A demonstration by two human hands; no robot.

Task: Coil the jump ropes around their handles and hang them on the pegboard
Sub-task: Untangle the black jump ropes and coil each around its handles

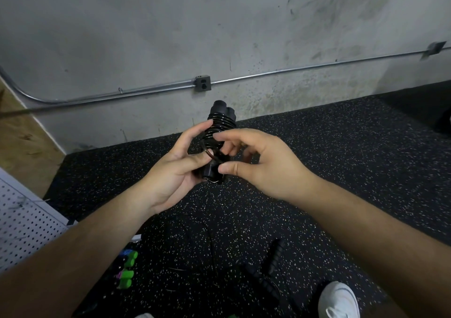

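A black jump rope (220,120) is wound in tight coils around its two black handles, held upright at chest height. My left hand (174,171) grips the lower part of the handles, thumb across the front. My right hand (258,161) pinches a loop of the black cord beside the coils. On the floor below lie another black jump rope with ribbed handles (275,256) and a rope with green handles (127,269). The white pegboard (22,225) stands at the left edge.
Speckled black rubber flooring (341,159) runs to a grey concrete wall with a metal conduit and an outlet box (202,83). A white shoe (339,300) shows at the bottom right. A wooden board (19,132) leans at the left.
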